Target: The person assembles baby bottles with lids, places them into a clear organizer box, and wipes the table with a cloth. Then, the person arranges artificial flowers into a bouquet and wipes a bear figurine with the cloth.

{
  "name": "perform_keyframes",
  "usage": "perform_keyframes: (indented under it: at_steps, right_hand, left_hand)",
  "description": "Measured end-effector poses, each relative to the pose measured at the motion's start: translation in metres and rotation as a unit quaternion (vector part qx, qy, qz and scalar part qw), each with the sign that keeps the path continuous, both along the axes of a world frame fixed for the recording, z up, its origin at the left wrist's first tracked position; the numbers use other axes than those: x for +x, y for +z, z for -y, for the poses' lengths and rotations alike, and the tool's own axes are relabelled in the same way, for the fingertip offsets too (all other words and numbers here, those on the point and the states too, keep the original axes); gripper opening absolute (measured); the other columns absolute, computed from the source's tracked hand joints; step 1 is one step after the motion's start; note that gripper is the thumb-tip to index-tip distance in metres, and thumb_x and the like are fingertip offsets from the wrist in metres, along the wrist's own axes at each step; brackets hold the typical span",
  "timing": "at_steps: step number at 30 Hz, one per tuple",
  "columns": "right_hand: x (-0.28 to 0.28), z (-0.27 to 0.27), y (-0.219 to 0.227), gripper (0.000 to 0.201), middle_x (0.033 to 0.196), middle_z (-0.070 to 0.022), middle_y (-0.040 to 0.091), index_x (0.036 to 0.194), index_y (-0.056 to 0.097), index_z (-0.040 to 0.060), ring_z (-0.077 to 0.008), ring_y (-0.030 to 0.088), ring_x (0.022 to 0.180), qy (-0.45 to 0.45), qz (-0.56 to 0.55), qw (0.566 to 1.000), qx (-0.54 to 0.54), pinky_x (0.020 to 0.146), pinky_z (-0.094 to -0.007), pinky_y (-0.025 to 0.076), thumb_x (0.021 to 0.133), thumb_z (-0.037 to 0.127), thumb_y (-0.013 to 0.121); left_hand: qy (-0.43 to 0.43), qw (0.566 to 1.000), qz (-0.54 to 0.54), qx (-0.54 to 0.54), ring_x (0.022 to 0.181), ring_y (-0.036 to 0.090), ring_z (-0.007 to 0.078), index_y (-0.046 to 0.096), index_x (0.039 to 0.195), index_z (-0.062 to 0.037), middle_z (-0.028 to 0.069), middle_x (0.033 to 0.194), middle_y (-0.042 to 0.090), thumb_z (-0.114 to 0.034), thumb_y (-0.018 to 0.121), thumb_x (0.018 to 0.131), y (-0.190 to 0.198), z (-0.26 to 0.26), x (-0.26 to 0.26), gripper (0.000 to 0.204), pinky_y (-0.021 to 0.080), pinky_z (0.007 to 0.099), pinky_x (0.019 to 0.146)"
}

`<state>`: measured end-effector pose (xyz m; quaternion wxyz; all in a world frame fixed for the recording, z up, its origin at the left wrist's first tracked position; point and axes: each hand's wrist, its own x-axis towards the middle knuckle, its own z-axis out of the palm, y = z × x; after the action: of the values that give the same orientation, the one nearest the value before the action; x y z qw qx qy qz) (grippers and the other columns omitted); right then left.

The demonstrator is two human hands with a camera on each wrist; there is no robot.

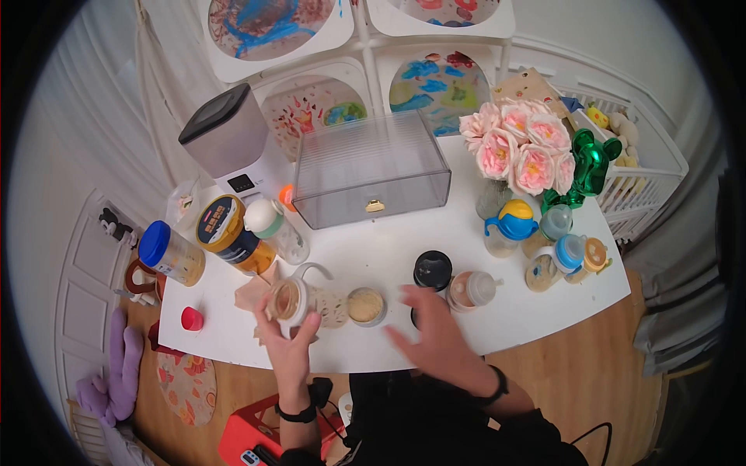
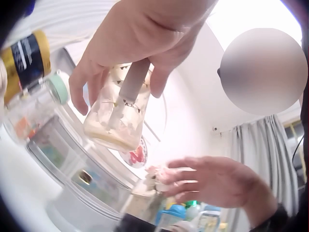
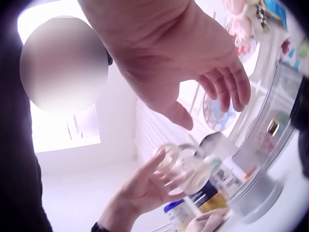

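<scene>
My left hand [image 1: 289, 353] grips a clear baby bottle [image 2: 112, 128] near its top; the bottle has a white handle, a small printed pattern and a pale layer at its bottom. In the head view its open mouth faces up toward me. Beside the bottle stands an open round tub [image 1: 366, 306] of beige powder. My right hand [image 1: 439, 342] hovers at the tub's right with fingers spread and holds nothing. It partly hides a black round thing below a black lid [image 1: 433, 269]. In the right wrist view the right hand [image 3: 193, 63] has its thumb and fingers apart.
A transparent drawer box [image 1: 369, 175] stands at the back of the white table [image 1: 388, 241]. A blue-lidded jar [image 1: 172, 252], a gold-and-black can [image 1: 235, 231] and a green-collared bottle [image 1: 277, 231] line the left. Several baby bottles and pink flowers [image 1: 524, 144] occupy the right. A red cap [image 1: 192, 318] lies front left.
</scene>
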<state>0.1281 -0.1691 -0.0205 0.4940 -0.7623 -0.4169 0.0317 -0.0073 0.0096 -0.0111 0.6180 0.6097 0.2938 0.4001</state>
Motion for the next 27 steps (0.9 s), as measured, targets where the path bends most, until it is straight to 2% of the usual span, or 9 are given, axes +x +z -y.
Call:
perform_keyframes:
  at_steps: [4, 6, 10, 12, 15, 19, 21, 24, 27]
  right_hand:
    - [0.031, 0.075, 0.009, 0.034, 0.084, -0.0126, 0.063, 0.098, 0.060, -0.0006, -0.0206, 0.062, 0.072, -0.236, -0.047, 0.948, -0.208, 0.061, -0.0324, 0.047, 0.081, 0.023, 0.078]
    - [0.044, 0.102, 0.010, 0.046, 0.094, -0.0157, 0.065, 0.106, 0.061, -0.0038, -0.0214, 0.062, 0.076, -0.249, -0.144, 0.917, -0.275, 0.064, -0.0313, 0.049, 0.078, 0.026, 0.080]
    - [0.049, 0.105, -0.028, 0.065, 0.108, -0.0200, 0.064, 0.122, 0.056, -0.0074, -0.0273, 0.064, 0.084, -0.268, -0.092, 0.942, -0.178, 0.069, -0.0357, 0.052, 0.076, 0.031, 0.083]
    - [0.052, 0.096, -0.042, 0.080, 0.116, -0.0203, 0.061, 0.133, 0.048, -0.0090, -0.0270, 0.063, 0.092, -0.234, -0.170, 0.955, -0.067, 0.072, -0.0348, 0.053, 0.074, 0.031, 0.084]
    - [0.057, 0.080, -0.059, 0.083, 0.118, -0.0188, 0.062, 0.136, 0.046, -0.0066, -0.0259, 0.063, 0.094, -0.242, -0.172, 0.955, -0.018, 0.073, -0.0338, 0.053, 0.073, 0.029, 0.086]
    - [0.064, 0.068, -0.060, 0.072, 0.111, -0.0163, 0.065, 0.130, 0.053, -0.0039, -0.0236, 0.064, 0.091, -0.234, -0.189, 0.953, 0.022, 0.072, -0.0323, 0.053, 0.073, 0.026, 0.085]
    - [0.067, 0.067, -0.056, 0.060, 0.103, -0.0133, 0.068, 0.121, 0.059, -0.0013, -0.0205, 0.064, 0.085, -0.253, -0.163, 0.954, -0.006, 0.071, -0.0310, 0.051, 0.073, 0.024, 0.084]
    - [0.072, 0.068, -0.044, 0.048, 0.105, -0.0101, 0.066, 0.118, 0.062, 0.0002, -0.0139, 0.061, 0.080, -0.245, -0.128, 0.959, -0.069, 0.069, -0.0254, 0.049, 0.077, 0.017, 0.080]
    - [0.068, 0.065, -0.027, 0.049, 0.099, -0.0116, 0.068, 0.115, 0.062, -0.0004, -0.0169, 0.062, 0.081, -0.269, -0.078, 0.959, -0.039, 0.071, -0.0296, 0.050, 0.075, 0.019, 0.081]
  left_hand:
    - [0.084, 0.984, -0.036, 0.155, 0.121, 0.052, 0.0239, 0.033, 0.136, -0.0075, 0.0148, 0.129, 0.052, -0.003, 0.081, 0.075, -0.002, -0.013, -0.020, 0.078, 0.041, 0.0343, 0.102]
    - [0.101, 0.978, -0.049, 0.174, 0.120, 0.053, 0.0246, 0.033, 0.136, -0.0064, 0.0156, 0.128, 0.053, -0.003, 0.082, 0.075, -0.004, -0.020, -0.026, 0.078, 0.041, 0.0357, 0.103]
    - [0.068, 0.981, -0.059, 0.171, 0.119, 0.054, 0.0241, 0.037, 0.135, -0.0047, 0.0160, 0.126, 0.054, -0.003, 0.083, 0.072, -0.010, -0.020, -0.027, 0.078, 0.043, 0.0365, 0.103]
    - [0.003, 0.968, -0.112, 0.226, 0.123, 0.052, 0.0238, 0.041, 0.135, -0.0050, 0.0143, 0.131, 0.053, -0.004, 0.083, 0.072, -0.014, -0.017, -0.026, 0.076, 0.040, 0.0374, 0.105]
    - [-0.013, 0.946, -0.128, 0.297, 0.121, 0.055, 0.0257, 0.045, 0.133, -0.0024, 0.0154, 0.131, 0.055, -0.006, 0.085, 0.069, -0.019, -0.016, -0.023, 0.075, 0.044, 0.0372, 0.103]
    - [-0.034, 0.935, -0.156, 0.317, 0.115, 0.061, 0.0279, 0.045, 0.133, -0.0012, 0.0166, 0.125, 0.062, -0.013, 0.087, 0.068, -0.014, -0.007, -0.026, 0.078, 0.048, 0.0363, 0.098]
    - [-0.044, 0.928, -0.174, 0.327, 0.115, 0.062, 0.0290, 0.039, 0.137, -0.0016, 0.0165, 0.124, 0.063, -0.014, 0.087, 0.069, -0.016, -0.006, -0.028, 0.084, 0.048, 0.0373, 0.098]
    - [-0.072, 0.927, -0.162, 0.329, 0.116, 0.062, 0.0301, 0.033, 0.140, -0.0025, 0.0158, 0.125, 0.063, -0.015, 0.087, 0.070, -0.022, -0.008, -0.028, 0.089, 0.048, 0.0383, 0.099]
    - [-0.088, 0.924, -0.171, 0.330, 0.117, 0.061, 0.0309, 0.028, 0.141, -0.0034, 0.0148, 0.127, 0.063, -0.016, 0.087, 0.071, -0.022, -0.006, -0.027, 0.092, 0.047, 0.0394, 0.100]
